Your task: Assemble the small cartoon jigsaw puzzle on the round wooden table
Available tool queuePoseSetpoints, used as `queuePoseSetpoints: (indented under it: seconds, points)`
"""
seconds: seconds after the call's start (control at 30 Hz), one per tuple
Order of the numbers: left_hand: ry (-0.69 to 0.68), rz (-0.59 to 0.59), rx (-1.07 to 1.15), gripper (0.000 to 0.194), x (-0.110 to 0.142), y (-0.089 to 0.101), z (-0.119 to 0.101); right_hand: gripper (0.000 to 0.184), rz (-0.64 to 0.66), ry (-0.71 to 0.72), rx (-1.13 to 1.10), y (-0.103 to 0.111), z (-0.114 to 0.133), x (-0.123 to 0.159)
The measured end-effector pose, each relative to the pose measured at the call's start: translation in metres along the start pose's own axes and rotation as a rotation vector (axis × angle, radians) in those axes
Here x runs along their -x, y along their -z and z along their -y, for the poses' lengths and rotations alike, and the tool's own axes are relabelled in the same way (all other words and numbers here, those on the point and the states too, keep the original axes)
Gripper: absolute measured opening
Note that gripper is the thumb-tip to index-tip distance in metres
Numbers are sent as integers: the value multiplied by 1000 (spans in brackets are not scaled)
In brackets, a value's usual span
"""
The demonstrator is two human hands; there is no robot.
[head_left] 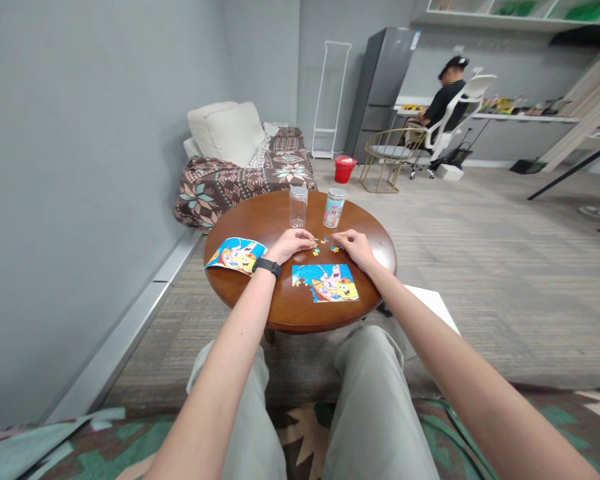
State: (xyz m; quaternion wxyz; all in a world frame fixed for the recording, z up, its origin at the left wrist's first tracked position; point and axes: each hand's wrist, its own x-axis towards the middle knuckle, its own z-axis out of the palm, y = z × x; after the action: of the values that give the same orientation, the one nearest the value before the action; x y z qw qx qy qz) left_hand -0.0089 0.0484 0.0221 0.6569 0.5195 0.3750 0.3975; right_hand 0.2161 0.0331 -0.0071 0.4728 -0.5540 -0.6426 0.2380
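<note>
A partly assembled cartoon jigsaw puzzle (326,282) lies on the round wooden table (290,313) in front of me. Loose puzzle pieces (325,245) are scattered just beyond it, between my hands. My left hand (294,242), with a black band on the wrist, rests at the left of the loose pieces, fingers curled and pinched at a piece. My right hand (356,247) rests at their right, fingers bent down onto the pieces; what it holds is too small to make out. A printed reference picture (237,255) lies at the table's left edge.
An empty clear jar (298,205) and a jar with a cartoon label (334,208) stand at the table's far side. Behind are a sofa with a patterned blanket (245,170), a red bucket (345,168), a gold wire chair (387,157) and a seated person (443,100) at a desk.
</note>
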Motion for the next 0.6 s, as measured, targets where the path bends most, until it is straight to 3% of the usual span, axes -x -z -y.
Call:
queuePoseSetpoints:
  seconds: [0.17, 0.33, 0.6]
  points:
    - [9, 3, 7, 19, -3, 2, 3, 21, -2, 40, 21, 1, -3, -2]
    - [-45, 18, -34, 29, -4, 4, 8, 26, 5, -23, -69, 0, -6, -3]
    - [14, 12, -13, 25, -5, 3, 6, 23, 15, -65, -161, -3, -3, -1]
